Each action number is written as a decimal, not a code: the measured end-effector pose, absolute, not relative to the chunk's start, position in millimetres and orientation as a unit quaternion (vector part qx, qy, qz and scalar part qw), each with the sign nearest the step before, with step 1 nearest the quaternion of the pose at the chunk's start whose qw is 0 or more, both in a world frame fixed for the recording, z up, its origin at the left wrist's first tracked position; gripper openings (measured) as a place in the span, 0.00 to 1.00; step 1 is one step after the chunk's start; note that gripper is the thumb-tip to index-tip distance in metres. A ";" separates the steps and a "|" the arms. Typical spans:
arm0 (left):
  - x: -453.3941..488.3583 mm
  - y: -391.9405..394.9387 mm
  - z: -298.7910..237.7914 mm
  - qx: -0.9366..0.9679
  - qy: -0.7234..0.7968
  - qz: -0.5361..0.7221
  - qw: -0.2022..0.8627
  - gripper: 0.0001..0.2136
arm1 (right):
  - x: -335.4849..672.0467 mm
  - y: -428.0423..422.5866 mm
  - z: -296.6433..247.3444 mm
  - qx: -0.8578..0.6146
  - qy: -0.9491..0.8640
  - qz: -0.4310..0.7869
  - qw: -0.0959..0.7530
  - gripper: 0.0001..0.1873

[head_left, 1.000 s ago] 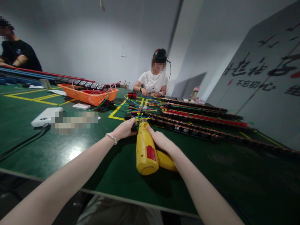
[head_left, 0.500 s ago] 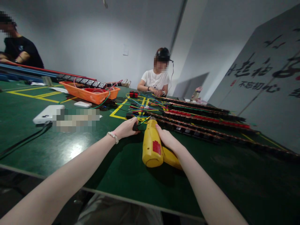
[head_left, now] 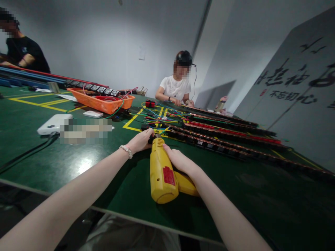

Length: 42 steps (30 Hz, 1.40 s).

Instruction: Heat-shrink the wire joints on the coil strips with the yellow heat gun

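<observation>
My right hand [head_left: 179, 158] is closed around a yellow heat gun [head_left: 160, 169], whose body points away from me. The gun's metal nozzle lies right beside my left hand [head_left: 142, 141]. Between the closed fingers of that hand is a small black piece [head_left: 151, 139], perhaps a connector; its exact kind is partly hidden. Yellow and green wires [head_left: 164, 131] run just beyond the nozzle toward long black strips with copper-coloured edges [head_left: 209, 139]. I cannot tell whether the nozzle touches the black piece.
An orange basket [head_left: 89, 101] with cables stands at the back left. Nearer are a white box [head_left: 51, 124] with a black cable and a small white case [head_left: 93, 114]. A co-worker [head_left: 176, 87] sits across the green table [head_left: 117, 191]; another person [head_left: 26, 52] is far left.
The heat gun has shifted left and tilted, bringing its nozzle up to my left hand. My left hand has barely moved. The co-worker's hands across the table have changed position.
</observation>
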<state>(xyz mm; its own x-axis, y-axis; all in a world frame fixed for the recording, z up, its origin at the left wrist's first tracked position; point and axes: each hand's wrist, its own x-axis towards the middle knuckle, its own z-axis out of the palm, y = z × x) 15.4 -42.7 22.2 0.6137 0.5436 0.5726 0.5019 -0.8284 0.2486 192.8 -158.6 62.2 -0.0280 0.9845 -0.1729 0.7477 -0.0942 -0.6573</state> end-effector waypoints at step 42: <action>19.7 -40.1 23.6 0.900 0.333 0.279 -0.034 0.19 | 209.8 -142.4 55.7 -0.674 -0.646 0.312 0.175 0.42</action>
